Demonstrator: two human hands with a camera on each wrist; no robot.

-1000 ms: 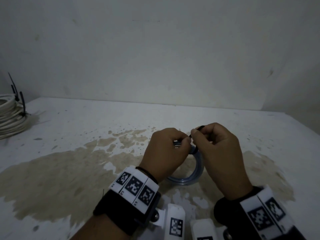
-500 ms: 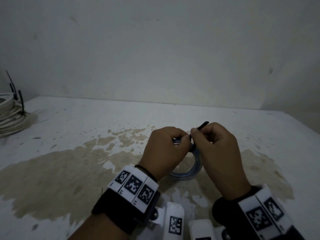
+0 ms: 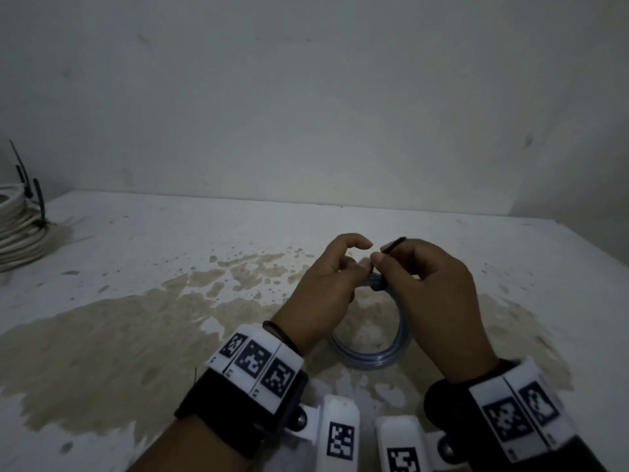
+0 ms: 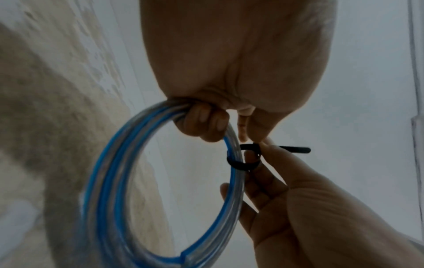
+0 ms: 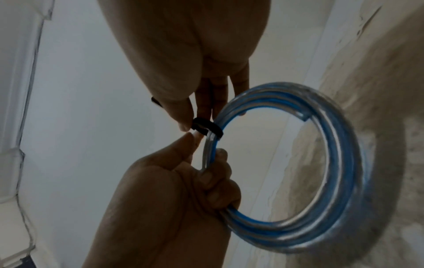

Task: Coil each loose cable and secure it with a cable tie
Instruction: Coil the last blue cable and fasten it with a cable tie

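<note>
Left hand (image 3: 326, 287): bare. Black wrist strap (image 3: 238, 407) w/ a white band (image 3: 255, 361) on top, 3 black-and-white square code tags on it. Thin black cord (image 3: 282, 337) just past the band. White block (image 3: 337, 434) w/ 1 more code tag hangs off the strap by a silver screw (image 3: 301, 419).

Right hand (image 3: 439, 301): bare. Same kit: black strap, white band w/ code tags (image 3: 520, 413), white tagged block (image 3: 403, 447).

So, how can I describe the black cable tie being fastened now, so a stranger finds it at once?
Find the stained table, then the two hands above its middle holding a blue-and-clear coil. The cable tie is the small black loop around that coil, its tail pinched by the right hand; other black ties sit on the white coil far left.
</note>
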